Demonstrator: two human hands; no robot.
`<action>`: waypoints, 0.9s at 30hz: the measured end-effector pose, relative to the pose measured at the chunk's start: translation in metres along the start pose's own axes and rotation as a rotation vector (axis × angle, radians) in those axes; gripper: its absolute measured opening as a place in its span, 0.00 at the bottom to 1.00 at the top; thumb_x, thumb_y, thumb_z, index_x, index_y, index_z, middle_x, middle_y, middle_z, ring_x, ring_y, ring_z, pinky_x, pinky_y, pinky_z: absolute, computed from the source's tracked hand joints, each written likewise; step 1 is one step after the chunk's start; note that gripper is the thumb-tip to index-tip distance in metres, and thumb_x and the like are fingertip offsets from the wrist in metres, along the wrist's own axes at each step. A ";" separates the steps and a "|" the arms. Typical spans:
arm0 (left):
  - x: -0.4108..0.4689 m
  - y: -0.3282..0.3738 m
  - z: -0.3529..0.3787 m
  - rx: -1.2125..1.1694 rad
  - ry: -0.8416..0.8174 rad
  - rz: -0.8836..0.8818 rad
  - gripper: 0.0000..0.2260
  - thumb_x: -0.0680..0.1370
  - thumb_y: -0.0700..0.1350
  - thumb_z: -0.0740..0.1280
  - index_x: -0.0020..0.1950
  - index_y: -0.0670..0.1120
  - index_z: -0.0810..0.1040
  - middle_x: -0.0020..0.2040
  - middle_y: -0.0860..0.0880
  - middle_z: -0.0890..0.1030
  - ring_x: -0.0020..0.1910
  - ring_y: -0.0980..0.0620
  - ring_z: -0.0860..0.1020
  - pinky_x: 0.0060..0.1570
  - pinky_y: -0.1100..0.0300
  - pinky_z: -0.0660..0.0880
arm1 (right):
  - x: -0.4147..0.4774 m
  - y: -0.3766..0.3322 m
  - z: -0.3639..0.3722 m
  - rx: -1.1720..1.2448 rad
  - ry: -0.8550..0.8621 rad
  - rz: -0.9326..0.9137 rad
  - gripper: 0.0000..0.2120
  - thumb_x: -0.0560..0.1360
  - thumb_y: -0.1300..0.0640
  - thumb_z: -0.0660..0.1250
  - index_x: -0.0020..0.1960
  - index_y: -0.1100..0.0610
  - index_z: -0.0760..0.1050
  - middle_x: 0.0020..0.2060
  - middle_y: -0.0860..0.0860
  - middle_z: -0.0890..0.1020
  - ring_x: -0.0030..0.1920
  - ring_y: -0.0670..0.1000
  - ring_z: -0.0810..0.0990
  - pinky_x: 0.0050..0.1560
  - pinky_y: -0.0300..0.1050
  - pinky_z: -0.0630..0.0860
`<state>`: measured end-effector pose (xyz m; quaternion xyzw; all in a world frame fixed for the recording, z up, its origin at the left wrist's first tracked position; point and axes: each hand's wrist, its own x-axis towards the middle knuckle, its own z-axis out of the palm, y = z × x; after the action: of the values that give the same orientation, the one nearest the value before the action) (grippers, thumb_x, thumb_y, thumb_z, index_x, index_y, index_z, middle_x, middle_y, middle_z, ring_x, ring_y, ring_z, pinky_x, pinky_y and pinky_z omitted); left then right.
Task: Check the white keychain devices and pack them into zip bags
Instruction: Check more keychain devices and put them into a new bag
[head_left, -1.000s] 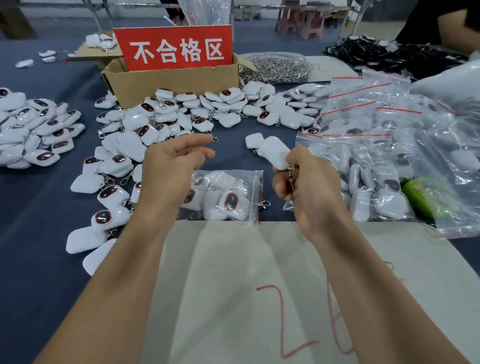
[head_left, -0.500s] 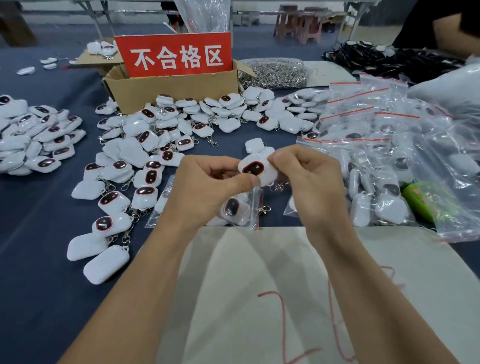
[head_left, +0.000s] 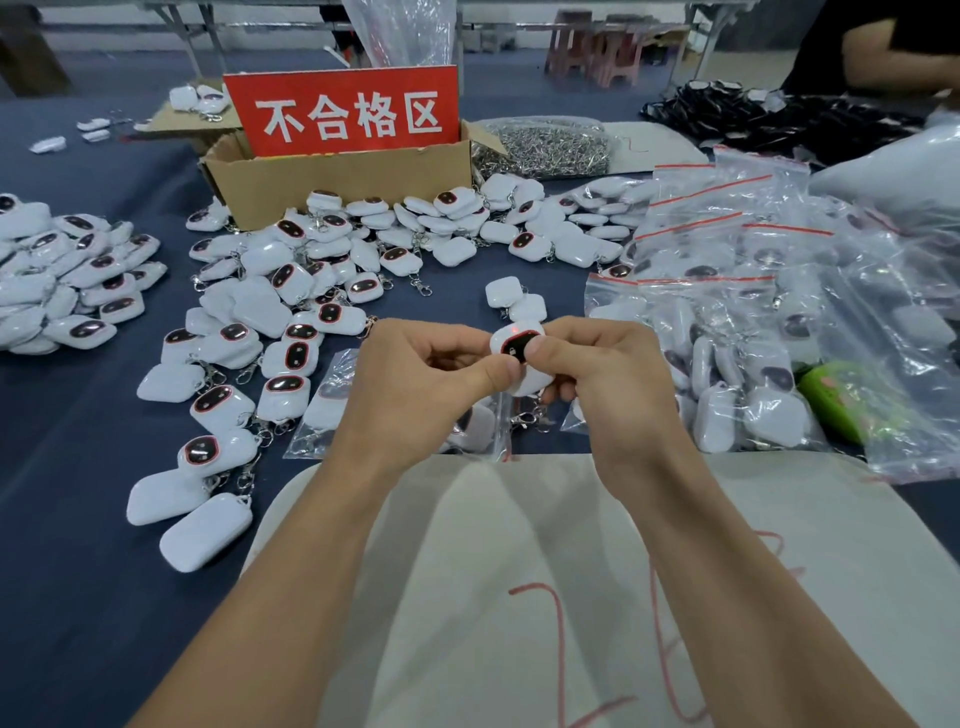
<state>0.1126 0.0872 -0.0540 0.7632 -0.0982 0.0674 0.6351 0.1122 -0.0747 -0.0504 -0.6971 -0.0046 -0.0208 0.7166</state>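
Head view, the only angle here. Both hands meet dead centre of the frame, above the blue worktop (head_left: 78, 519). The left hand (head_left: 415, 374) and right hand (head_left: 608, 374) are each pinched onto one white keychain device (head_left: 519, 345). The right thumb lies across its dark oval face, and a tiny red light glows at its top edge.

Right under the hands lies a zip bag (head_left: 332, 410) with a few devices already in it. At 6 o'clock a pale cloth (head_left: 519, 571) with red scribbles covers the near edge.

From about 8 to 12 o'clock it's a big loose pile of devices (head_left: 291, 312), some face up, some face down, metal clasps tangled in. A second heap (head_left: 62, 280) sits way out at 9 o'clock.

At 12 o'clock there's a cardboard box (head_left: 332, 182) with a red sign (head_left: 348, 111) stuck in it, and a bag of metal clips (head_left: 545, 148) just beside it at 1. Filled zip bags (head_left: 727, 312) with red seals stack up at 2 to 3 o'clock, with something green (head_left: 836, 400) under the plastic. Someone else's arm (head_left: 893, 57) shows in the far 1 o'clock corner.
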 end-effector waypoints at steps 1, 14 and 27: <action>0.000 0.000 0.000 -0.005 0.006 -0.005 0.04 0.69 0.48 0.78 0.43 0.54 0.89 0.39 0.39 0.86 0.35 0.46 0.77 0.39 0.51 0.74 | 0.000 0.000 0.000 0.002 0.008 0.000 0.07 0.72 0.61 0.72 0.36 0.63 0.83 0.30 0.54 0.80 0.26 0.46 0.71 0.30 0.38 0.70; 0.004 -0.004 0.000 0.046 0.219 -0.044 0.11 0.65 0.62 0.75 0.35 0.56 0.87 0.30 0.41 0.79 0.29 0.54 0.69 0.32 0.58 0.67 | -0.002 0.003 0.009 0.022 -0.164 0.010 0.11 0.66 0.62 0.67 0.44 0.55 0.86 0.36 0.58 0.84 0.31 0.50 0.74 0.34 0.40 0.70; 0.000 -0.002 0.003 0.032 0.115 -0.017 0.08 0.72 0.55 0.77 0.37 0.52 0.88 0.35 0.36 0.79 0.30 0.52 0.71 0.28 0.66 0.70 | -0.003 0.005 0.009 -0.022 -0.032 -0.051 0.13 0.72 0.71 0.70 0.46 0.54 0.86 0.32 0.48 0.86 0.27 0.42 0.76 0.32 0.31 0.71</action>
<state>0.1133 0.0848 -0.0562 0.7691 -0.0540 0.1072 0.6277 0.1091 -0.0660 -0.0548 -0.7048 -0.0336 -0.0278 0.7081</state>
